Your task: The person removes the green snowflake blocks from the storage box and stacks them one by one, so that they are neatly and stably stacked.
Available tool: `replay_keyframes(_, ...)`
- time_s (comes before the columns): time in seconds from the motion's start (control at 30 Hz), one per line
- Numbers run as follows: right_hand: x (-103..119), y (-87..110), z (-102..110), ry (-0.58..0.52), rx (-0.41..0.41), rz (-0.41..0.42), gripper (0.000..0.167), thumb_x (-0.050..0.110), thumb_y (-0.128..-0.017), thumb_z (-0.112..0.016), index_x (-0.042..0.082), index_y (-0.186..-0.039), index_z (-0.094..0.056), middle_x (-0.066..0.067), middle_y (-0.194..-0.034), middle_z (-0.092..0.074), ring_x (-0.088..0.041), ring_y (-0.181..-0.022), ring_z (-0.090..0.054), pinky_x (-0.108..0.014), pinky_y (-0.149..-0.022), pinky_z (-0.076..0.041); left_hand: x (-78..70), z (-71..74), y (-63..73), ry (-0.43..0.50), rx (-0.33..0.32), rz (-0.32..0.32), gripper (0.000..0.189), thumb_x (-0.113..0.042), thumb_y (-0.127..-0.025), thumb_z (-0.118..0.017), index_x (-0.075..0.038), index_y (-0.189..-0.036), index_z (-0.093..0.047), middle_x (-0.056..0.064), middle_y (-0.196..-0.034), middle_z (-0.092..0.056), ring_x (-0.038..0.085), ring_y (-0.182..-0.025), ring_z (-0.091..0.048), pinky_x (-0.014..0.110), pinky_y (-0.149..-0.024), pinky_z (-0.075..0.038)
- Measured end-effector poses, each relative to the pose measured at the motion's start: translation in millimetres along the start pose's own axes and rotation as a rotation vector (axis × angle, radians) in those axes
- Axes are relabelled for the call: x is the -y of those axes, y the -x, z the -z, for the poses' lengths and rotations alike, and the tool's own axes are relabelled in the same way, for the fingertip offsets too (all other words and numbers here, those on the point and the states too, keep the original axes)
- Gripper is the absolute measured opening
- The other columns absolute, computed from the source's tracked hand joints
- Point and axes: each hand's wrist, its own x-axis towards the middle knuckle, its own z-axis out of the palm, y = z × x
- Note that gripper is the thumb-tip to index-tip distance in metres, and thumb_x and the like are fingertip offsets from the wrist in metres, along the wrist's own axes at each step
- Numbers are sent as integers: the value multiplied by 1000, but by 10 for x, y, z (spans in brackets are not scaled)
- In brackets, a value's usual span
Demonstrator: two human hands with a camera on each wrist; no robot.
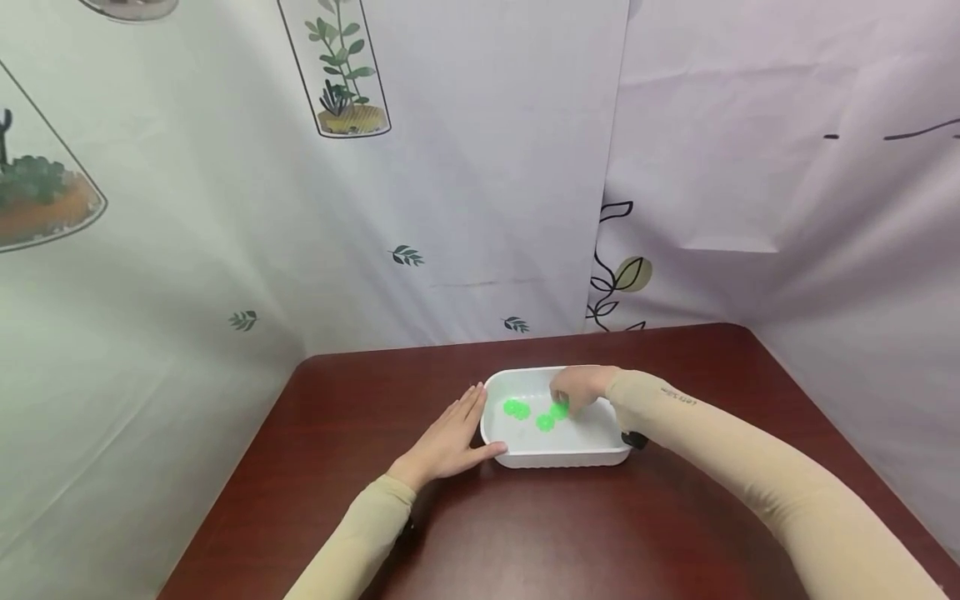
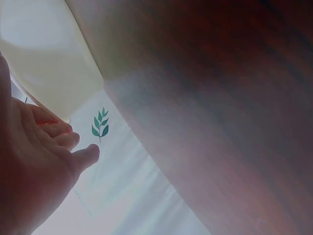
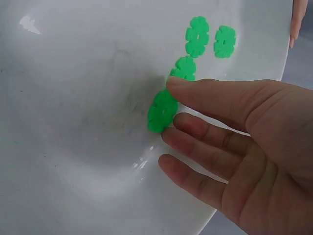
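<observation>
A white tray [image 1: 562, 458] holds several flat green flower-shaped plastic pieces with notched edges. My right hand [image 1: 576, 388] reaches into its right side. In the right wrist view, this hand's thumb and fingertips pinch one green flower-shaped piece [image 3: 163, 111], while another piece [image 3: 185, 67] lies just beyond the thumb. Further off in the tray are two more pieces, an elongated one [image 3: 197, 36] and a smaller-looking one [image 3: 224, 41]. Against the tray's left side rests my left hand [image 1: 450, 437], fingers straight along the outer wall and thumb at the near left corner.
The tray stands on a dark red-brown wooden table [image 1: 525, 533]. Behind and beside the table hangs a pale cloth backdrop [image 1: 480, 183] printed with plants and leaves. The table's back edge runs close to this cloth.
</observation>
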Motion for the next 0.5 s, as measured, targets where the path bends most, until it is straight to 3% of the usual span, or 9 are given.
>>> replay_keyframes(0.3, 33, 39, -8, 32, -28, -47, 24, -7, -79, -71, 7, -99, -68, -3, -97, -66, -19, -86, -53, -37, -84, -51, -6, 26, 14, 4, -11, 3, 102, -69, -95, -50, 1, -159, -17, 18, -166, -15, 26, -154, -13, 45, -121, -22)
replay_keyframes(0.5, 15, 44, -59, 75, -41, -44, 25, -6, -77, -72, 11, -94, -66, 1, -90, -61, -18, -82, -51, -34, -78, -49, 1, 19, 21, 9, -18, -17, 102, -71, -95, -48, 3, -159, -19, 20, -165, -17, 29, -153, -17, 47, -120, -25)
